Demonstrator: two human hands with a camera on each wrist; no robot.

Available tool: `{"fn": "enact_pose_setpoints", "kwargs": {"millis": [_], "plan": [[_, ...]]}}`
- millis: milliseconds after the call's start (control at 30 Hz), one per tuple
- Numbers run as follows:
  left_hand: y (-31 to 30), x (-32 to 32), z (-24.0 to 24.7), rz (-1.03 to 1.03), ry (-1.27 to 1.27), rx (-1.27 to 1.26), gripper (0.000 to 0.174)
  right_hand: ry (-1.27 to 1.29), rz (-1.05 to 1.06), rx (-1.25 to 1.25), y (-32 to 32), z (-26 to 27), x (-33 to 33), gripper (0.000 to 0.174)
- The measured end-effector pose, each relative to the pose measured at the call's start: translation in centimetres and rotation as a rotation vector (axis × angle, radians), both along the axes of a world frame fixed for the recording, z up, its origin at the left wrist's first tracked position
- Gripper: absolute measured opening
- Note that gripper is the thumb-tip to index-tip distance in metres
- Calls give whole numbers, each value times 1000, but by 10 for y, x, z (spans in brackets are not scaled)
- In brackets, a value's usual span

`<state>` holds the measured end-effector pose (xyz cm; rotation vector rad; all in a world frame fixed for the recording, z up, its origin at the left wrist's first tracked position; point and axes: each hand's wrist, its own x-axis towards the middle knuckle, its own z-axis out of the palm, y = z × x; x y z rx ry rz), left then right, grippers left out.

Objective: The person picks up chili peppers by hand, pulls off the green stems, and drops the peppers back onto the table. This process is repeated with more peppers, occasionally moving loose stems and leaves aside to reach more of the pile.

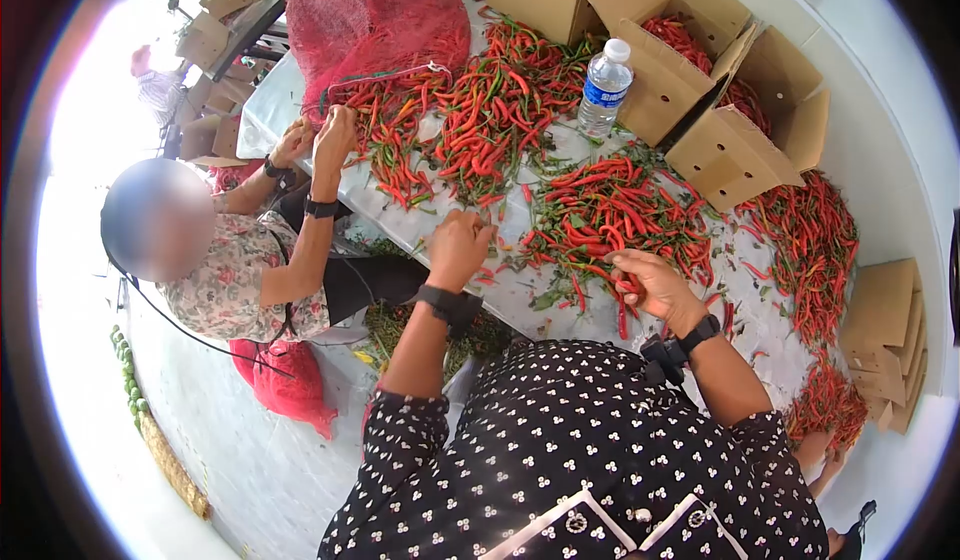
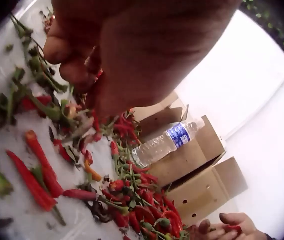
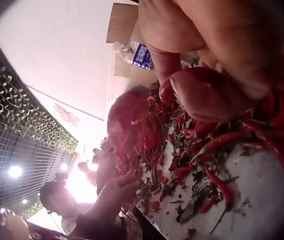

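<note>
My right hand (image 1: 650, 288) grips red chili peppers (image 3: 202, 76) in its curled fingers and thumb, above the near edge of a pile of red chilies with green stems (image 1: 625, 210). To the left, my left hand (image 1: 460, 250) hangs over the table near its front edge, fingers curled in. From the left wrist view the curled left fingers (image 2: 72, 70) are seen from the wrist side, and their tips are partly hidden. Below that hand lie loose red chilies (image 2: 34, 172) and green stem scraps (image 2: 42, 75) on the white tabletop.
A water bottle (image 1: 605, 88) stands behind the pile, beside open cardboard boxes (image 1: 735, 155) of chilies. More chilies (image 1: 500, 100) spill from a red mesh sack (image 1: 380, 10). Another person (image 1: 250, 250) works at the left. At the right are a chili heap (image 1: 805, 250) and flattened boxes (image 1: 880, 335).
</note>
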<state>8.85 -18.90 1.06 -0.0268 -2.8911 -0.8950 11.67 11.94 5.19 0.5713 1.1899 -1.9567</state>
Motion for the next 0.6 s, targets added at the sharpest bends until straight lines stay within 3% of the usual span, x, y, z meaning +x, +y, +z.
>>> {"fn": "enact_pose_setpoints", "kwargs": {"millis": [133, 200, 267, 333, 533, 600], "plan": [[26, -13, -5, 83, -97, -154, 18, 103, 37, 202, -17, 5, -1, 17], [32, -9, -1, -36, -128, 146, 20, 211, 142, 173, -15, -3, -4, 16], [41, 1, 8, -91, -142, 236, 20, 249, 145, 202, -17, -2, -8, 18], [55, 11, 18, -217, -243, 514, 18, 319, 180, 258, -29, 11, -12, 19], [75, 28, 50, -341, -301, 577, 18, 530, 196, 358, -57, 4, -23, 20], [71, 27, 47, -337, -330, 550, 17, 917, 504, 764, -58, 12, -25, 16]]}}
